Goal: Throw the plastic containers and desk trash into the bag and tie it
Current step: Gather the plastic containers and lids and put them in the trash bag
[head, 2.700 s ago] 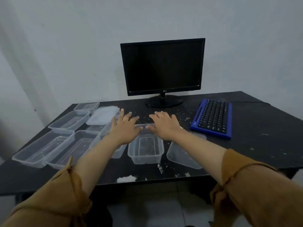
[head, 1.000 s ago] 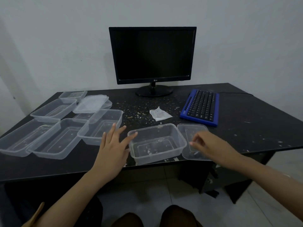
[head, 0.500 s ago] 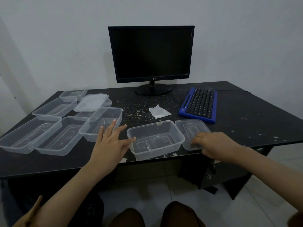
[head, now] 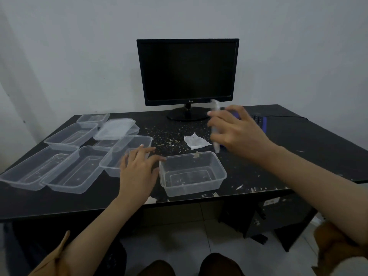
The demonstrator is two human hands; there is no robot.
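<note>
Near the front edge of the desk (head: 298,156) our left hand (head: 137,172) lies flat; our right hand (head: 239,134) grips a tipped tub (head: 215,126) that could slip and fall.

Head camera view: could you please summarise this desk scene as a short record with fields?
surface: black desk, strewn with crumbs
left hand: flat, fingers straight, beside the deep clear plastic container, one fingertip at its rim
right hand: raised, grips a shallow clear plastic container on edge; blurred
other containers: clear plastic tubs grouped on the desk's left side
trash: crumpled white paper scrap
behind: black monitor; blue keyboard, partly hidden by the right hand
bag: not in view
</note>
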